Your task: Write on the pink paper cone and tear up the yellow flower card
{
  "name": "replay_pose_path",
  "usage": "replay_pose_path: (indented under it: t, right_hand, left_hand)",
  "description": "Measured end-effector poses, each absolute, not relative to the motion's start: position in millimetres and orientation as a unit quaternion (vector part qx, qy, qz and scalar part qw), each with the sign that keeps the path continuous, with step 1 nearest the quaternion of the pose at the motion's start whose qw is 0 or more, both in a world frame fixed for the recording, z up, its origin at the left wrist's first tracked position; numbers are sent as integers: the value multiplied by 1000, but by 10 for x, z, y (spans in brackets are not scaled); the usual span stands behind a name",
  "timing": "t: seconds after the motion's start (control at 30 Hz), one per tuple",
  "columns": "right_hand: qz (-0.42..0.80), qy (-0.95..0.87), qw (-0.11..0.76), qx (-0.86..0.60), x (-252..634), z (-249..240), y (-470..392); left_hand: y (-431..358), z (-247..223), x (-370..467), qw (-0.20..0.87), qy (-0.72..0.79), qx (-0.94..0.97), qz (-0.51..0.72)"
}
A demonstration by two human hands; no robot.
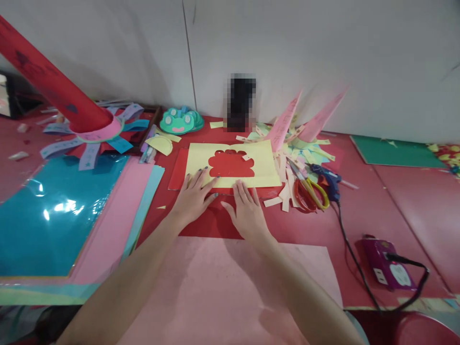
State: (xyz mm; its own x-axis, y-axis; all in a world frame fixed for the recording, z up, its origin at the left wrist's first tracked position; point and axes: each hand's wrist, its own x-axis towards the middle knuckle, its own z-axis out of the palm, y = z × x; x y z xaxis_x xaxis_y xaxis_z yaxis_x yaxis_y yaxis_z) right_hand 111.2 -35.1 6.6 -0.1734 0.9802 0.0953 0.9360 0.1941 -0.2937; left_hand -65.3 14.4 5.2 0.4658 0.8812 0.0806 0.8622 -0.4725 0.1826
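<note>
A pale yellow sheet [268, 165] with a scalloped cut-out lies over red paper [177, 167], and red shows through the opening. My left hand [192, 199] rests with spread fingers on the sheet's lower left edge. Beside it my right hand [248, 211] lies flat, its fingertips on the lower edge near the middle and its thumb apart. Neither hand holds anything. A small pale scrap [247, 157] sits at the right of the cut-out. Below the hands is a large pink sheet [215, 278].
Scissors [312, 194], a blue glue gun [328, 181] and paper strips lie to the right, with pink cones [285, 122] behind. A purple power socket [388, 266] is at lower right. Coloured sheets [61, 215] and a red tube [53, 76] occupy the left.
</note>
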Motion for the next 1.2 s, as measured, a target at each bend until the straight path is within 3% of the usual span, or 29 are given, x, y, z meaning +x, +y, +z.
replay_pose_path:
  t: [0.27, 0.57, 0.8, 1.2]
  right_hand:
    - [61, -641, 164, -747, 1387, 3, -308]
    - [64, -625, 194, -754, 1486, -58, -296]
    - [43, -637, 161, -753, 1490, -21, -291]
    - [52, -772, 231, -590, 1400, 53, -191]
  left_hand:
    - [143, 67, -647, 63, 511, 854, 76]
    - [151, 20, -665, 69, 509, 853, 90]
    - [139, 34, -630, 58, 525, 845, 81]
    - [158, 68, -632, 47, 522, 842, 124]
